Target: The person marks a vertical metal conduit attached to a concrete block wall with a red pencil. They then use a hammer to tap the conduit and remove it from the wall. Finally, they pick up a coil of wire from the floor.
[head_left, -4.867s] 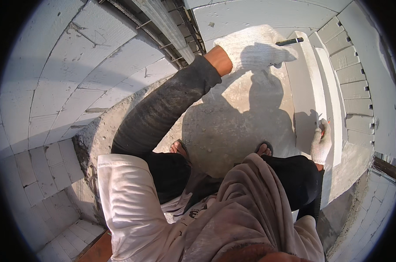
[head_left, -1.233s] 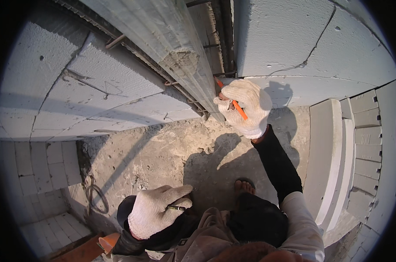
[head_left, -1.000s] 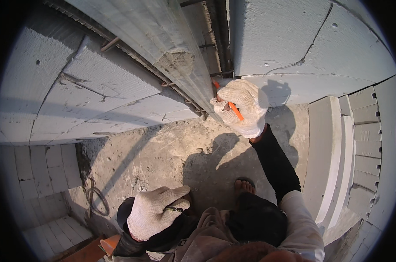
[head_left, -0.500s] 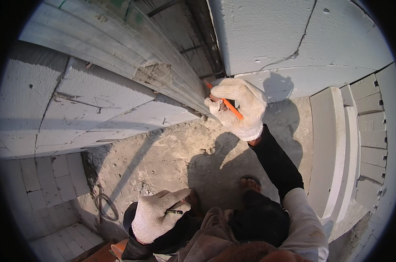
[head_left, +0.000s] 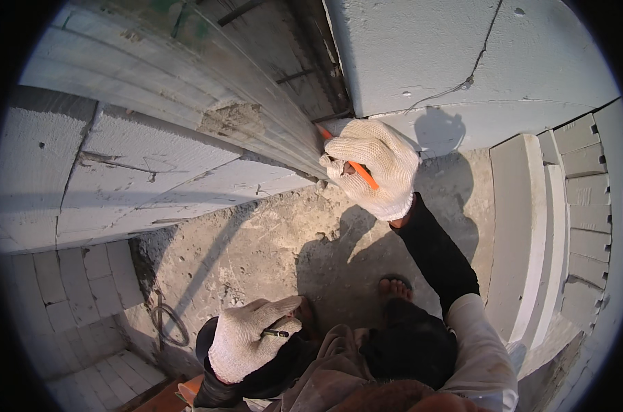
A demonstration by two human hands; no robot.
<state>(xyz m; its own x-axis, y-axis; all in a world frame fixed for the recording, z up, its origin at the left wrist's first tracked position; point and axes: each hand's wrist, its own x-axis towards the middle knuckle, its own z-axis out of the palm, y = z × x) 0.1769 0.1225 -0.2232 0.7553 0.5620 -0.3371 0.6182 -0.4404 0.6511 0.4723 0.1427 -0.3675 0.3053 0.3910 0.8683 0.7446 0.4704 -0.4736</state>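
Observation:
My right hand (head_left: 383, 161), in a cream knitted glove, is closed around a slim orange stick (head_left: 364, 175) shaped like a pencil. Its upper end points at the lower edge of a long grey grooved beam or post (head_left: 167, 72), close to where that meets the white block wall; whether the tip touches is hard to tell. Low in the view, by my knee, my left hand (head_left: 243, 343) wears the same kind of glove. Between its fingers is a short dark pen-like stick (head_left: 276, 334), partly covered by the glove.
White block walls stand on the left (head_left: 146, 151) and ahead (head_left: 421, 55), with a dark gap holding metal bars (head_left: 294, 75) between them. Pale blocks (head_left: 514, 226) are stacked at right. A coiled hose or cable (head_left: 168, 326) lies on the rough concrete floor (head_left: 222, 268).
The grey beam sits slightly further left and lower in the picture. My right hand has shifted a touch up with the orange stick. My left hand is nearly unchanged.

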